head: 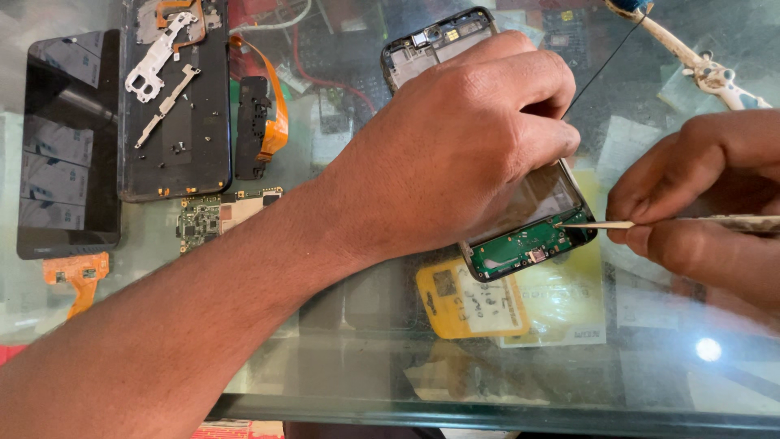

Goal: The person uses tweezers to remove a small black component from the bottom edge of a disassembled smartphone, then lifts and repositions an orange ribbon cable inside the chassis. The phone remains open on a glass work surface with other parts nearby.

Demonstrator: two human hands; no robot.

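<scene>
My left hand (463, 138) presses the phone (520, 236) flat on the desk (366, 374); my right hand (699, 203) pinches tweezers (601, 224) at its green board (520, 248). A slip could scratch the connector.

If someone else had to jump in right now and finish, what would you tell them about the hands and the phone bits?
Left hand: pressing down on the open phone to steady it on the glass table.
Right hand: pinching tweezers, tip at the green board in the phone's lower end.
Done: phone is opened; back cover with metal brackets, screen, a small circuit board and orange flex cables lie to the left.
Left: the green board sits in the frame, not lifted out. I'd guess careful work there comes next.
</scene>
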